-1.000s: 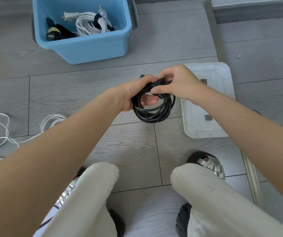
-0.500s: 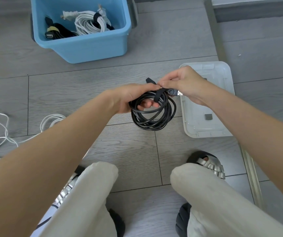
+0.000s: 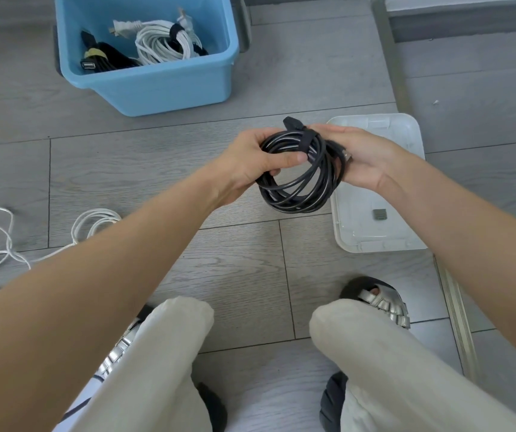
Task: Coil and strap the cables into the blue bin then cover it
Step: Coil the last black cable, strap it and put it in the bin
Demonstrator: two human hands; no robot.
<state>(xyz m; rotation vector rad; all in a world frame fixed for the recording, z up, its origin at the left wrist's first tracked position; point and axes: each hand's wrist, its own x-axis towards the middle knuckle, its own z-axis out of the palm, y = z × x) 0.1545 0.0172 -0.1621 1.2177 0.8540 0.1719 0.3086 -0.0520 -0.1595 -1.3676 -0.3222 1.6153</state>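
1. Nearest: knees and silver sandals (image 3: pixel 381 302) on the floor (image 3: pixel 238 269). Person is crouched, so reach to the bin is a stretch; an off-balance toss could miss.
2. Left of the knees: loose white cable (image 3: pixel 94 221) sprawled on the floor, not coiled, not strapped. Snag or trip risk if a foot shifts, and it is work not yet done.
3. Mid: left hand (image 3: pixel 250 163) grips the black cable coil (image 3: pixel 300 179), thumb across the loops. Right hand (image 3: pixel 362 160) cups the coil's far side, fingers curled around it by the plug end.
4. Black strap (image 3: pixel 306 141) wraps the top of the coil. Can't tell if it's fully fastened. If not, loops likely spring apart when either hand lets go.
5. Right, under the right hand: white lid (image 3: pixel 375 238) lies on the floor, a small dark piece on it. Could get knocked or forgotten.
6. Far: blue bin (image 3: pixel 163 85) holds a strapped white coil (image 3: pixel 166 42) and a black bundle (image 3: pixel 103 56). Room looks adequate; a sloppy drop could leave loops over the rim and stop the lid seating.
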